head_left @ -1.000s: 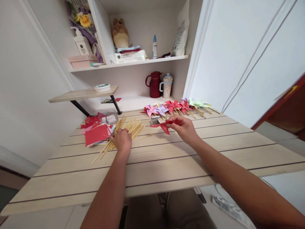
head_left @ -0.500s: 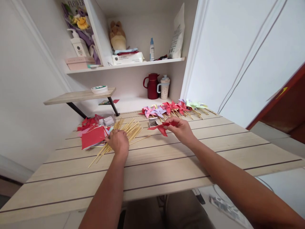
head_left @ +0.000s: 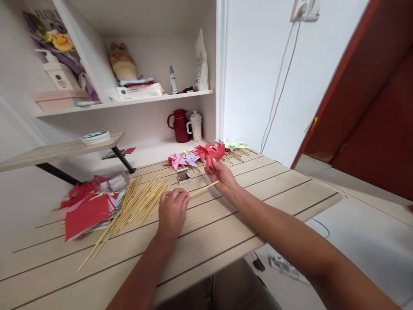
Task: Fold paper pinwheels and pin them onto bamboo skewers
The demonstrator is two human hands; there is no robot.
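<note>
My left hand (head_left: 174, 209) is closed round a thin wooden stick (head_left: 204, 188), whose tip points right toward my other hand. To its left lies a loose pile of similar sticks (head_left: 142, 200). My right hand (head_left: 222, 175) pinches a red paper pinwheel (head_left: 211, 155) by its underside, the blades facing up and away from me. Just beyond the hands sits a small open box (head_left: 183, 177) of tiny metal pins. Behind it, finished pinwheels on sticks lie in a row, with a pink pinwheel (head_left: 177, 161) and a pale green pinwheel (head_left: 234, 145) among them.
Red paper sheets (head_left: 87, 215) and a clear plastic packet (head_left: 114, 184) lie at the left. A small raised wooden stand (head_left: 64, 148) carries a white roll (head_left: 95, 137). At the back stand a dark red jug (head_left: 180, 125) and a lidded cup (head_left: 195, 125).
My left hand has come away from the pile with one stick in it. My right hand has turned the red pinwheel upright. The view has swung to the right.
</note>
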